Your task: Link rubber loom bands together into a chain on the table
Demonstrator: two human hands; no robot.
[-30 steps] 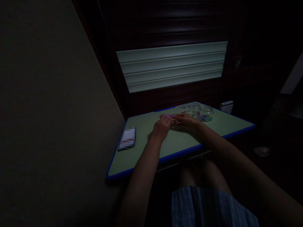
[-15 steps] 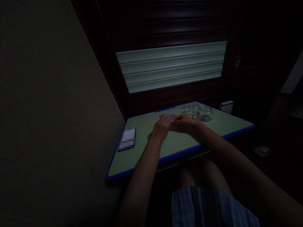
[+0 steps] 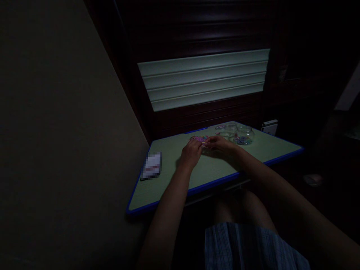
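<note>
Over the middle of the table, my left hand [image 3: 192, 150] and my right hand [image 3: 221, 143] meet with fingers closed in a pinch. Between their fingertips is a small yellow piece [image 3: 204, 142], too small and dark to name. Just behind my left hand spreads a pile of small pink and multicoloured pieces [image 3: 197, 138], partly hidden by the fingers. Right of my right hand stands a clear round jar [image 3: 244, 132] with coloured pieces in its bottom. Another clear jar [image 3: 231, 127] stands behind it, to the left.
The pale green table [image 3: 168, 191] has a blue rim. At its left side lies a white packet [image 3: 152, 165], blurred out. Near the back edge is a small clear lid-like item [image 3: 221, 127]. A wall [image 3: 70, 150] rises close on the left; slatted panels [image 3: 208, 80] stand behind.
The hands stay at nearly the same spot, with small finger movements. More of the yellow piece shows between the fingertips now.
</note>
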